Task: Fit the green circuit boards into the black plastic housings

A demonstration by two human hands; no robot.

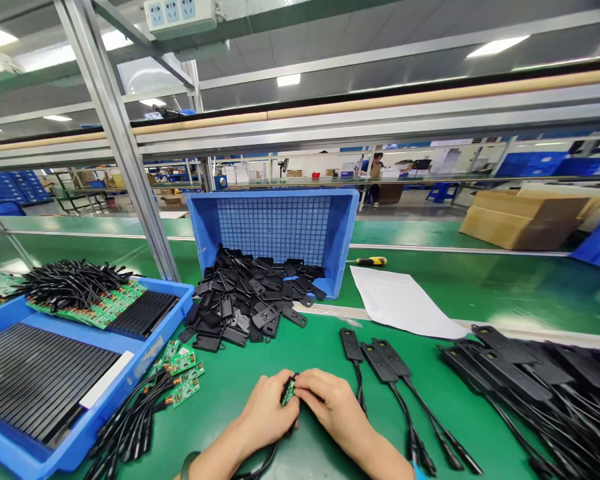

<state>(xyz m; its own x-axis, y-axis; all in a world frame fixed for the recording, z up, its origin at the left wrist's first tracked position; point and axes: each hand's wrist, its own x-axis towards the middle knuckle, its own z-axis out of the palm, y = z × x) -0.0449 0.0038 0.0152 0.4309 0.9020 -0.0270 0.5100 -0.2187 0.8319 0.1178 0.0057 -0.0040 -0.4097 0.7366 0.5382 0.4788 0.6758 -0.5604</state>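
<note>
My left hand [267, 407] and my right hand [330, 402] meet low in the middle of the green table, both pinched on a small green circuit board [287, 393]. A black cable [260, 463] hangs from the board toward me under my left wrist. Just left of my hands lie several more green boards with black cables [177, 380]. To the right lie three assembled black pieces with cables [380, 363].
A tipped blue bin [275, 227] spills black plastic shells [245, 300] behind my hands. A blue tray [55, 393] with boards and cables stands at the left. A white sheet [400, 300], a screwdriver [373, 261] and a heap of finished black pieces [545, 387] are at the right.
</note>
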